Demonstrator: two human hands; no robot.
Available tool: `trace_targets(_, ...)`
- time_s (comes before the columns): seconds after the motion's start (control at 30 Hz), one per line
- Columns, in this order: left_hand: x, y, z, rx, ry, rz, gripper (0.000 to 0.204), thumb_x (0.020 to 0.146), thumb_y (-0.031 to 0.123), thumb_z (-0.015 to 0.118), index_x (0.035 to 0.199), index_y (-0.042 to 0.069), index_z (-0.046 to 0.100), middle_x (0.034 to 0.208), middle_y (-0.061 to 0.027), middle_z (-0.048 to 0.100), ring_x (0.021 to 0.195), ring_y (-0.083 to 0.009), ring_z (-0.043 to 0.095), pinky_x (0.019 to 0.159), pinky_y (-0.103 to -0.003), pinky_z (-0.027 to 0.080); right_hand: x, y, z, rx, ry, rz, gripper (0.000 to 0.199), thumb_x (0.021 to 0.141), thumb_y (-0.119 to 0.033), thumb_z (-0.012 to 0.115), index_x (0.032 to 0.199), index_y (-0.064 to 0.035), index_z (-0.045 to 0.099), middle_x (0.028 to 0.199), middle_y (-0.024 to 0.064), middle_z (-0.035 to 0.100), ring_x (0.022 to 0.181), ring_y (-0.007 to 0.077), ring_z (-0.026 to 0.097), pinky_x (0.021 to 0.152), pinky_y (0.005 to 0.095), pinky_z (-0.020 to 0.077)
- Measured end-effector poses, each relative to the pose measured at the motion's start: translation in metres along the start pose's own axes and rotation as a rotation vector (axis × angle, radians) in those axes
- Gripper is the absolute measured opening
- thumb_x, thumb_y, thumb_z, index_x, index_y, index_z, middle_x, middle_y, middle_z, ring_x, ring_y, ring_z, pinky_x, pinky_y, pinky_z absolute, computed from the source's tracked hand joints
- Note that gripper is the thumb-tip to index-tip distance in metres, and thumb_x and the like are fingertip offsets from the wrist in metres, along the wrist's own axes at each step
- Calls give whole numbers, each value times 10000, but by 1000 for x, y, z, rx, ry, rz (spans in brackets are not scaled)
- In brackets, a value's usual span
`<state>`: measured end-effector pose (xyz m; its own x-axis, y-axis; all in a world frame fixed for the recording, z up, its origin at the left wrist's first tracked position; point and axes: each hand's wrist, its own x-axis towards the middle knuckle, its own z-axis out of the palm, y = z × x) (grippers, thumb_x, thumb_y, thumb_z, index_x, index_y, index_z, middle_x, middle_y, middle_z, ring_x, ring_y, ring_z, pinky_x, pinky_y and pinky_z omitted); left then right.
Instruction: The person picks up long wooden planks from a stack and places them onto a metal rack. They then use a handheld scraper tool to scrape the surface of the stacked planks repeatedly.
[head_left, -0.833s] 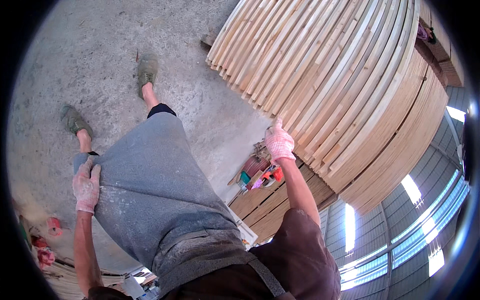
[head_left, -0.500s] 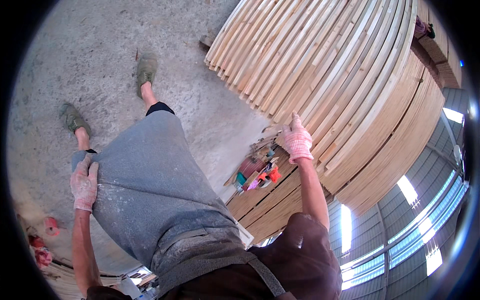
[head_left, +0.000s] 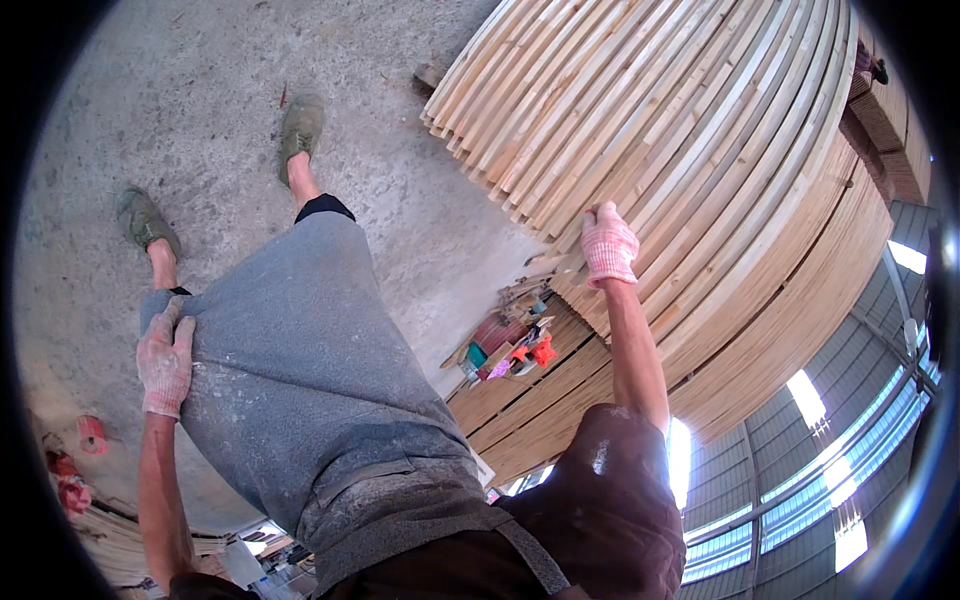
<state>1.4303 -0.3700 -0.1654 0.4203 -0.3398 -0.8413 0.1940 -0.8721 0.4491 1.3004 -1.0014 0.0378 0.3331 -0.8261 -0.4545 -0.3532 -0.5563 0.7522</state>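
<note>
My right hand (head_left: 610,245), in a white and pink knitted glove, is over the near ends of a stack of pale wooden strips (head_left: 690,130). Its fingers are curled, and whether they grip a strip is hidden. My left hand (head_left: 165,365), gloved alike, lies against the side of the grey apron (head_left: 290,340) I wear, near the thigh. Those fingers are stretched out and hold nothing that shows. The strips lie side by side, their ends forming a stepped edge.
Beneath and beside the strips are thick stacks of wooden boards (head_left: 780,310). Small colourful odds and ends (head_left: 510,355) lie on lower boards (head_left: 540,425). My shoes stand on the concrete floor (head_left: 220,120). A red roll (head_left: 91,434) is at the lower left.
My right hand has shifted slightly up and right over the strips, its fingers going from pointing to curled. The left hand stays at the apron. The view has shifted slightly.
</note>
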Motion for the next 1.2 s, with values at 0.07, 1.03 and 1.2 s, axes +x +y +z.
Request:
trace_targets(0.07, 3, 2, -2, -2, -16, -9, 401, 988, 281, 647, 1295, 28, 695, 1225, -200, 721, 1133, -361, 695, 990, -412, 524, 0, -2, -3, -15, -16, 4, 314, 1000, -394, 606, 1086, -95, 649, 926, 217, 745, 918, 431, 715, 793, 546, 543)
trace_targets(1.03, -3, -7, -6, -41, -29, -67, 417, 991, 291, 632, 1314, 34, 687, 1280, -192, 704, 1193, -347, 667, 1038, -410, 493, -46, 14, 23, 26, -59, 35, 360, 1002, -434, 606, 1129, -100, 650, 920, 200, 751, 898, 411, 725, 791, 517, 556)
trace_targets(1.2, 0, -2, -8, 6, -64, -71, 422, 995, 298, 630, 1317, 32, 685, 1289, -183, 704, 1203, -338, 666, 1047, -402, 486, -48, -6, 20, -32, -114, -22, 301, 1012, -346, 566, 1091, -58, 606, 849, 237, 731, 834, 452, 722, 721, 556, 548)
